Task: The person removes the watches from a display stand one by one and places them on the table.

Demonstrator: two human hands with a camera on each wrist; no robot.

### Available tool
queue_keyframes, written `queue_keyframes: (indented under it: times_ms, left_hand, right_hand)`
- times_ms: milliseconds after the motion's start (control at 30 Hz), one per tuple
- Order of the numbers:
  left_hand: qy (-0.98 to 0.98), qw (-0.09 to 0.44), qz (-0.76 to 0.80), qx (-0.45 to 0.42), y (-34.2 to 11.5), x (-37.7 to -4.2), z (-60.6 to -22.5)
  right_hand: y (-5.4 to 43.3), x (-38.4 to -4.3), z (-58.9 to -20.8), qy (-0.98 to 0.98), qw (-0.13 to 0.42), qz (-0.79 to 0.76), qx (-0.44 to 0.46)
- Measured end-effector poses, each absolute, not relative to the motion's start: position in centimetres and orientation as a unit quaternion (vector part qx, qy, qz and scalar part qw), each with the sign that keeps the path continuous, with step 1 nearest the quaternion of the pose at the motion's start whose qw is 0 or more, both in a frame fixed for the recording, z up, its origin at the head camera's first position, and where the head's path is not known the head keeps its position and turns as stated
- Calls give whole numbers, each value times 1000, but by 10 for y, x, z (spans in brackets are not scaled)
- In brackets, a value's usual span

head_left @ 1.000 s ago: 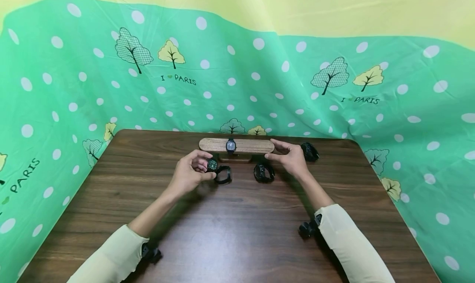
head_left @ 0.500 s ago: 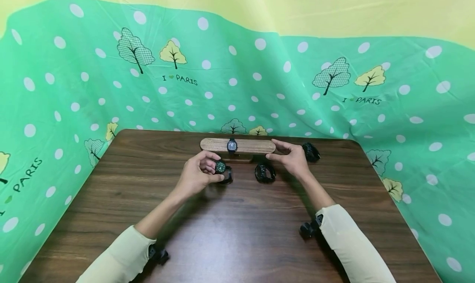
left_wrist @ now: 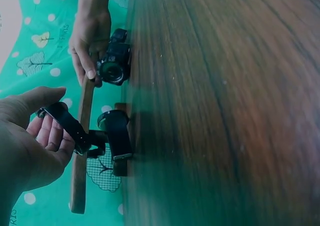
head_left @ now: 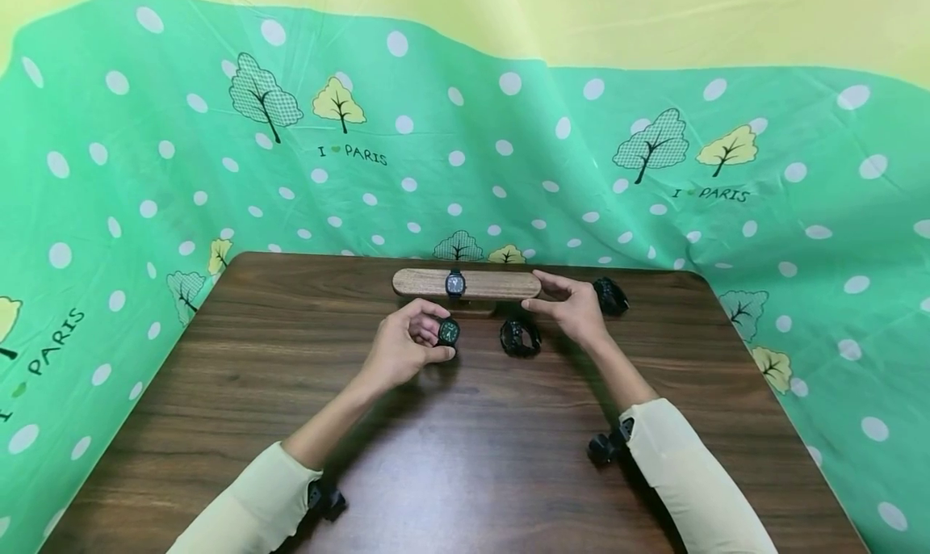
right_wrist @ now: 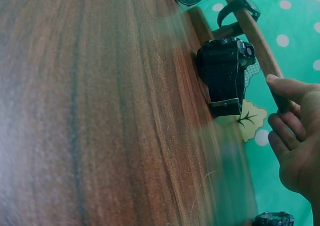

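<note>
While the left hand (head_left: 403,344) is shifting rightward, its fingers pinching a dark watch (head_left: 449,333), that watch is now hanging in front of the wooden bar (head_left: 501,284), so it's getting closer to the mounted watch (head_left: 455,284). Meanwhile the right hand (head_left: 574,313) is gripping the bar's right end, probably steadying it.
</note>
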State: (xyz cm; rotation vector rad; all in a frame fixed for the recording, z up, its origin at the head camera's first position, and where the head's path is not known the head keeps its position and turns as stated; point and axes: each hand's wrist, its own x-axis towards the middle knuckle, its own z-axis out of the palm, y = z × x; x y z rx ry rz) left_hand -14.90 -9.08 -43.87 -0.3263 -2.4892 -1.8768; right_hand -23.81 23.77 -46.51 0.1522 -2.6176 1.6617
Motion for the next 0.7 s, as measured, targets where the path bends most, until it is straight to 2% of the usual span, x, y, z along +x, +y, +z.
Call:
queue_keyframes:
  times_ms: [700]
  left_hand:
    - [-789,-18,-602,-121,-68,-147,-444]
  right_hand:
    - [237,-238,-464,-843,18,535,48]
